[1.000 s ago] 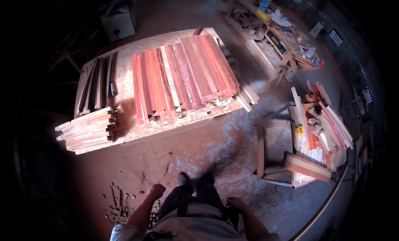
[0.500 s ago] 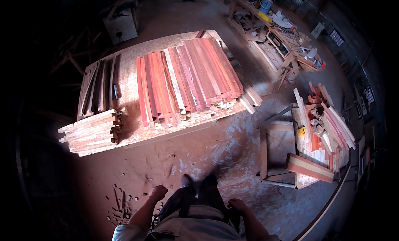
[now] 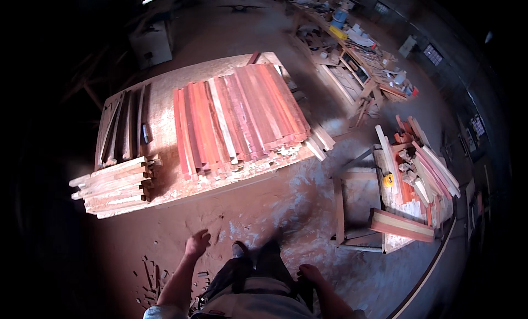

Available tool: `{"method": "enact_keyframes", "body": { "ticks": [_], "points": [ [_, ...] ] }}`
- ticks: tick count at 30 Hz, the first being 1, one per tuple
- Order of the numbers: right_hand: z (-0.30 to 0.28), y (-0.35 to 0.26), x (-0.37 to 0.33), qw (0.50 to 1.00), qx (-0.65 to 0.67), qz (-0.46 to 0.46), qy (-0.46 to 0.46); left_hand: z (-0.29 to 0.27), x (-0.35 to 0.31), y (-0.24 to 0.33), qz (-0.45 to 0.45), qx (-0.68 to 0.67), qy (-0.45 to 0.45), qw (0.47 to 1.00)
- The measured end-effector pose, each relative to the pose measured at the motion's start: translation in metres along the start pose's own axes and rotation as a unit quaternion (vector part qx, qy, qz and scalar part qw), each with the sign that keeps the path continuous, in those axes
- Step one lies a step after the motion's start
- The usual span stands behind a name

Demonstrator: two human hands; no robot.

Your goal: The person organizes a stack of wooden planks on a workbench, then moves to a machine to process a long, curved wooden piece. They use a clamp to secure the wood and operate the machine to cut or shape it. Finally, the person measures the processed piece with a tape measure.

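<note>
My left hand (image 3: 198, 243) is held out over the floor in front of the workbench, fingers partly spread and nothing in them. Beside my right hip hangs my right hand (image 3: 309, 273), its fingers curled in with nothing visible in them. Neither hand touches the wood. Ahead, a broad row of reddish wooden strips (image 3: 242, 113) with a pale one among them lies on the wide workbench (image 3: 162, 121). A stack of pale wooden pieces (image 3: 113, 188) sits at its near left corner, with dark strips (image 3: 127, 124) behind and a small marker-like object (image 3: 145, 133) beside them.
To my right stands a smaller table frame (image 3: 339, 209) bearing offcuts, a thick striped beam (image 3: 401, 225) and a yellow tape measure (image 3: 389, 180). Wood scraps (image 3: 148, 278) litter the floor at left. A cluttered bench (image 3: 363, 60) stands at the far right; a long strip (image 3: 426, 280) lies lower right.
My left hand has moved forward and outward from my body, its fingers loosening. My right hand stays near my hip. The workbench and tables have shifted slightly left in view.
</note>
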State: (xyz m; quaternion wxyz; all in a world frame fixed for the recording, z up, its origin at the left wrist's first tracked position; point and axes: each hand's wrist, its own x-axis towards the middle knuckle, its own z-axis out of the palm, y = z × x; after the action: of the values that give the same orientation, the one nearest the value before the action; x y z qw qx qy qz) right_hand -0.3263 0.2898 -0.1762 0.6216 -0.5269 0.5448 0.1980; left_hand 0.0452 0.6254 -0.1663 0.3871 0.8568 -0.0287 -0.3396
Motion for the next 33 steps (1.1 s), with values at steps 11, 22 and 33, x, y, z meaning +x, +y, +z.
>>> {"method": "enact_keyframes", "body": {
  "ticks": [11,22,33],
  "points": [
    [-0.005,0.002,0.001,0.992,-0.118,-0.009,-0.032,0.068,-0.048,-0.128,-0.232,-0.052,-0.446,0.863],
    [0.004,-0.003,0.025,0.982,-0.177,-0.017,-0.066,0.022,-0.013,-0.095,-0.175,-0.032,-0.043,0.983],
    [0.004,0.0,0.016,0.976,-0.201,-0.034,-0.074,0.058,-0.045,-0.16,-0.076,0.139,-0.134,0.978]
  ]
}}
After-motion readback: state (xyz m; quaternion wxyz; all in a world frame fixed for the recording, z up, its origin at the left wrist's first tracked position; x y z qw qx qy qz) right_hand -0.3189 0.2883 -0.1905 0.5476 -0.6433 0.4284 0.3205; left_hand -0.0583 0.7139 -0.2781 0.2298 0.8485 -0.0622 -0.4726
